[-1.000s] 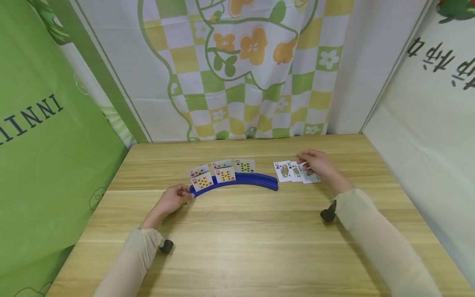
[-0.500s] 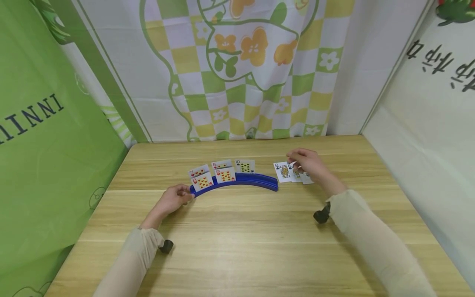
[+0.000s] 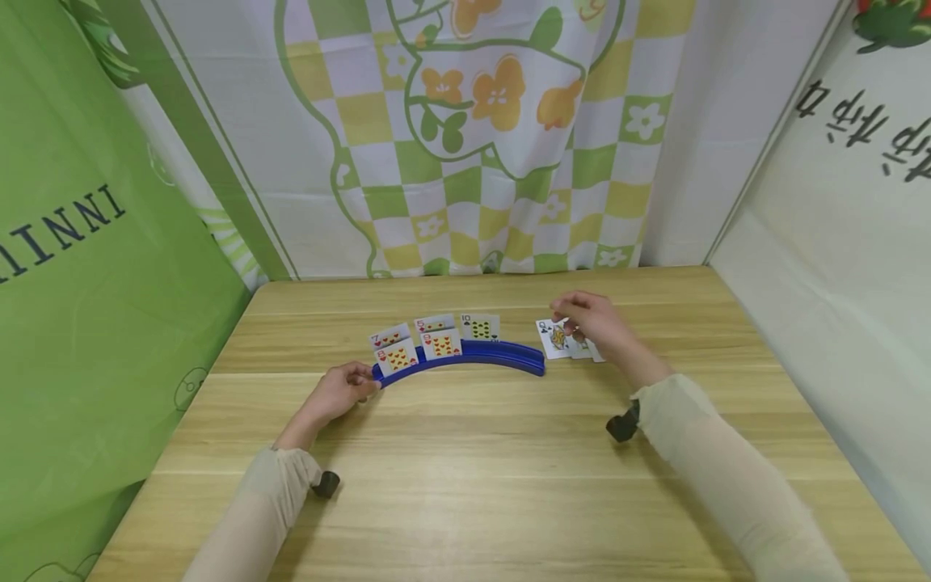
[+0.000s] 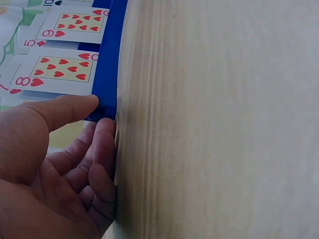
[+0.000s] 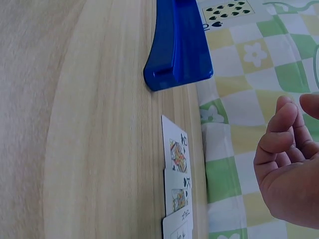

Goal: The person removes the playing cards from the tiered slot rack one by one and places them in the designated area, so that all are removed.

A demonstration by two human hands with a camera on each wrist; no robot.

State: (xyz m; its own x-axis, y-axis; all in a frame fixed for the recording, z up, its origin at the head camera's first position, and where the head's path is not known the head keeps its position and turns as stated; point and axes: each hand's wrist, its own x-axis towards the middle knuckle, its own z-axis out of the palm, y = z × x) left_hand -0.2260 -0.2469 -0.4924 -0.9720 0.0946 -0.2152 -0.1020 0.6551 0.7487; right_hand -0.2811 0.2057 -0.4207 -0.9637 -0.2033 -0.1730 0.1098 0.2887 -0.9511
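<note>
My left hand grips the left end of a curved blue card holder, thumb on top and fingers at the end, as the left wrist view shows. Upright in the holder stand an eight of hearts, a nine of hearts, a ten of spades and, behind, a seven of hearts and a five of diamonds. My right hand hovers above overlapping face-up cards, fingers loosely curled and holding nothing. These are a black queen, a king and a third card, partly hidden.
The wooden table extends in front of the holder. A checked curtain hangs behind its far edge. Green cloth stands at the left and a white printed sheet at the right.
My right hand has moved left over the loose cards, from the third card towards the queen and king. The left hand and the holder have stayed in place.
</note>
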